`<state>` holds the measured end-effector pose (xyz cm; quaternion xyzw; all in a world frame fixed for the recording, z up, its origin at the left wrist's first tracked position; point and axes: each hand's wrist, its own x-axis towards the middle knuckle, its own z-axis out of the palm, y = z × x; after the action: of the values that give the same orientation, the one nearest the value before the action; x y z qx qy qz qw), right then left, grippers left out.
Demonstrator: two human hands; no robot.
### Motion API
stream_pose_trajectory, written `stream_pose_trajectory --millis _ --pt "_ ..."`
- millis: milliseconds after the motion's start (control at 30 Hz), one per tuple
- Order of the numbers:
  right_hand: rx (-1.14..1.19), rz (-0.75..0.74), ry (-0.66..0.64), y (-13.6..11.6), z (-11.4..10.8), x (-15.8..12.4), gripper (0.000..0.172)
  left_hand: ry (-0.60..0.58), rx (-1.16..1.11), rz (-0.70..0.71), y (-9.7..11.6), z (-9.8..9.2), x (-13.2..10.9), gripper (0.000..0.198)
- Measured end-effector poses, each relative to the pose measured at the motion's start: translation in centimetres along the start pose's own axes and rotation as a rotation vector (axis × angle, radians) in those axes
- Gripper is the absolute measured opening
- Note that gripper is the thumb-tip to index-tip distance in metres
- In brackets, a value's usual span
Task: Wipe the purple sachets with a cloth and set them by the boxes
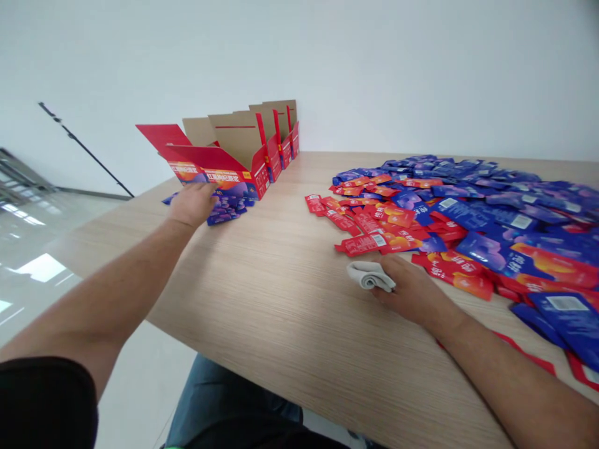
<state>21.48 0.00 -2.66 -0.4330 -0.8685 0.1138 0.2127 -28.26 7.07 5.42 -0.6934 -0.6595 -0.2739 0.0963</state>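
Note:
My left hand (193, 204) reaches to the front of an open red and purple carton (229, 179). Its fingers are extended over a small group of blue packets (228, 209) lying against the carton's base; the fingertips are partly hidden. My right hand (406, 288) is closed around a rolled grey-white cloth (369, 276), held just over the table near the front of a big heap of packets. Closest to this hand are flat red packets (362, 243) with orange fruit pictures and white print.
Several more open cartons (283, 140) stand in a row toward the wall (374, 75). Blue packets (496, 215) mixed with red ones cover the right of the wooden table (262, 293). A dark thin pole (88, 153) leans at the left, beyond the table's edge.

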Motion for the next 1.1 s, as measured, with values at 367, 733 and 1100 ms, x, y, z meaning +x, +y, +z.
stream_pose_trajectory --millis 367,733,1100 --pt "-0.012 -0.038 -0.121 -1.4 0.0 0.1 0.024 -0.276 -0.048 0.098 12.5 4.7 -5.6 0.036" --pt "-0.053 -0.086 -0.188 -2.3 -0.3 0.5 0.029 -0.541 -0.346 0.446 29.5 8.3 -2.9 0.029" --pt "0.027 -0.189 -0.092 -1.4 1.3 0.6 0.046 -0.571 -0.073 1.063 48.6 15.1 1.2 0.044"
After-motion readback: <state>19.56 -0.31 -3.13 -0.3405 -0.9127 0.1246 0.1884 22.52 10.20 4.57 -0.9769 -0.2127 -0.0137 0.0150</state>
